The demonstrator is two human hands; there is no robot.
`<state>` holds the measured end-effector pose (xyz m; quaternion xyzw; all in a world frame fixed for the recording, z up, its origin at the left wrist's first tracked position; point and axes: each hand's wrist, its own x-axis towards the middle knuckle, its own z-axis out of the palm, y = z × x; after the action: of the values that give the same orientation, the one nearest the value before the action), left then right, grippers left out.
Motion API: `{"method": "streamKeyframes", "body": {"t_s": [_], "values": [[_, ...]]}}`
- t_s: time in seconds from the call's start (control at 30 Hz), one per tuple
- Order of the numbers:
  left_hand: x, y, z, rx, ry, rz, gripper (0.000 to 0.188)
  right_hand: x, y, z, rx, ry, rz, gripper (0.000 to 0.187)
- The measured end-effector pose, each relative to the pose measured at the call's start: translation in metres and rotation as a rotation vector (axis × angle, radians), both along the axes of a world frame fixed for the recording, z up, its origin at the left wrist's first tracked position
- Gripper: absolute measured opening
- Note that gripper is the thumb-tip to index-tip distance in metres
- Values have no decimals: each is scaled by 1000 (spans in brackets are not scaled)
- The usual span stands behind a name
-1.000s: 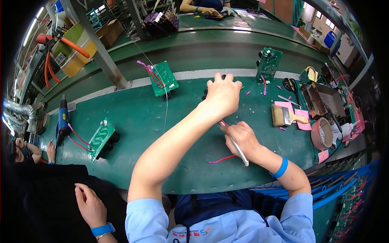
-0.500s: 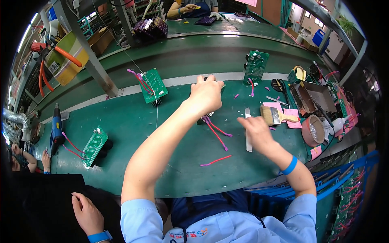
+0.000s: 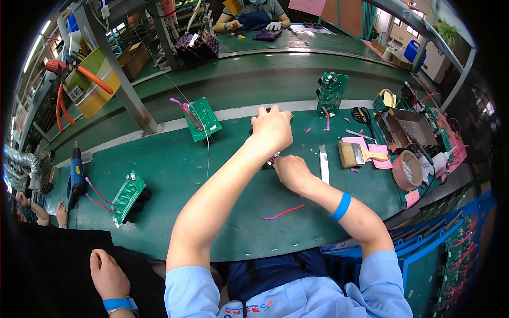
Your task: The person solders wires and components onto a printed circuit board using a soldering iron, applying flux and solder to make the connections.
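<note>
While the left hand point(image 3: 271, 127) gripped a dark part, hidden beneath it, the curled right hand point(image 3: 290, 172), its hold unclear, sat at 5 o'clock, pink wires point(image 3: 274, 158) between them.

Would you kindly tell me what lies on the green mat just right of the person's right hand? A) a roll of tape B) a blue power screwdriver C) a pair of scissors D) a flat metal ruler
D: a flat metal ruler lies lengthwise beside the right hand, with the paintbrush further right.

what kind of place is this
Most likely an electronics assembly line in a factory. Green circuit boards with pink wires sit along a long green workbench, a powered screwdriver lies at its left end, and another seated worker faces a parallel bench.
</note>
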<state>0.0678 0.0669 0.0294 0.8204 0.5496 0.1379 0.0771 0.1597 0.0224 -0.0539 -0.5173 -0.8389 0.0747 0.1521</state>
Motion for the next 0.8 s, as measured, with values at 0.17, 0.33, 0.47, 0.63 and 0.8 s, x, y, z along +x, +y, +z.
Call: {"method": "streamKeyframes", "body": {"t_s": [0.17, 0.33, 0.47, 0.63, 0.8], "values": [[6, -3, 5, -23, 30, 13, 32, -3, 1, -1, 11, -96, 18, 11], [8, -3, 4, -18, 43, 20, 31, -2, 0, -5, 169, -166, 91, 10], [7, -3, 3, -14, 53, 20, 32, 4, 7, -10, 77, -12, 31, 11], [6, -7, 0, 45, 59, 7, 36, 4, 11, -23, -247, 628, -210, 16], [-16, -12, -10, 113, -31, -45, 38, -1, 7, -11, -554, 739, -331, 15]]}}
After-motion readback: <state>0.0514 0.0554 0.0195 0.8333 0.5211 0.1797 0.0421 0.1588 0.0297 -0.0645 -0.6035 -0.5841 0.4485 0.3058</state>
